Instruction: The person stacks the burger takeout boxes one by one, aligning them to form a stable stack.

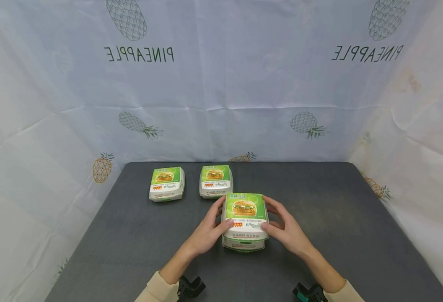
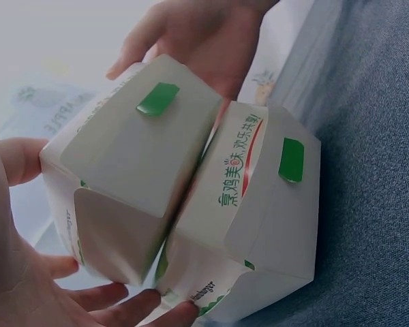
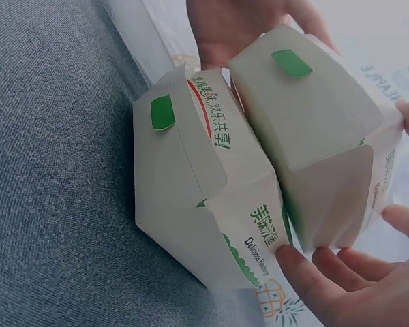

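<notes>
Two green-and-white paper burger boxes are stacked near the middle of the table. The upper burger box sits over the lower burger box, and a narrow gap shows between them in both wrist views. My left hand holds the upper box by its left side, thumb on the top edge. From the other side my right hand grips it the same way. Some fingertips of the left hand reach down to the seam beside the lower box. Right-hand fingertips also lie at that seam.
Behind the stack, a burger box stands just left of it, and another burger box is farther left. Dark grey cloth covers the table. A white pineapple-print curtain hangs along the back and sides.
</notes>
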`<state>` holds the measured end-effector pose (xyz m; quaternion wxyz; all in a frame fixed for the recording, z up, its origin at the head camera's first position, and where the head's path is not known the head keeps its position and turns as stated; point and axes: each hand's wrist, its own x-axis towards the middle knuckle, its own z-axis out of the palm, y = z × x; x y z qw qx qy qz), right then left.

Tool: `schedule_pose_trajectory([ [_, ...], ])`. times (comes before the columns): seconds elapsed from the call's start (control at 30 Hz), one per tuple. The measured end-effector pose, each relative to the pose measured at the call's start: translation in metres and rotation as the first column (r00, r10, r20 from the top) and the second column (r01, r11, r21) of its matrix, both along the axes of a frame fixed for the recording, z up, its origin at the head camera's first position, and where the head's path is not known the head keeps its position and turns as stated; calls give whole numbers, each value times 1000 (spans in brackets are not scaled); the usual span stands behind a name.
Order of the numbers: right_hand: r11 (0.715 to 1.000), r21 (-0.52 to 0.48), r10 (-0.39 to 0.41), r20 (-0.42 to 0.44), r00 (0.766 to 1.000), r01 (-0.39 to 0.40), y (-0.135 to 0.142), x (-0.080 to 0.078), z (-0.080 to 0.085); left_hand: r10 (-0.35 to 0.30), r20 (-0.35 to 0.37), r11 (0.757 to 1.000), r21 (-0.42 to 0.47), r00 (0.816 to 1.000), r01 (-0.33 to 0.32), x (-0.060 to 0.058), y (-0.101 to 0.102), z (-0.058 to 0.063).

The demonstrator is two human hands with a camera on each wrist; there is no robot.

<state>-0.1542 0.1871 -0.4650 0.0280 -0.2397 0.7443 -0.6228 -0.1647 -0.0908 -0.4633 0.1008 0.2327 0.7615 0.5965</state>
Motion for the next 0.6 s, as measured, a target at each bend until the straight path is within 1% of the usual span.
schedule_pose_trajectory([
  [0.2, 1000, -2, 5, -10, 1000, -5, 0, -1, 1, -22, 13, 999, 26, 1000, 21, -1, -1, -1],
  [0.27, 1000, -1, 0, -13, 1000, 0, 0, -1, 2, -17, 15, 1000, 27, 1000, 16, -1, -1, 0],
  [0.43, 1000, 1, -15, -10, 1000, 15, 0, 0, 3, 27, 7, 1000, -16, 1000, -27, 0, -1, 1],
  [0.6, 1000, 2, -20, -1, 1000, 20, 1, 0, 5, 25, -2, 1000, -17, 1000, -25, 0, -3, 4],
])
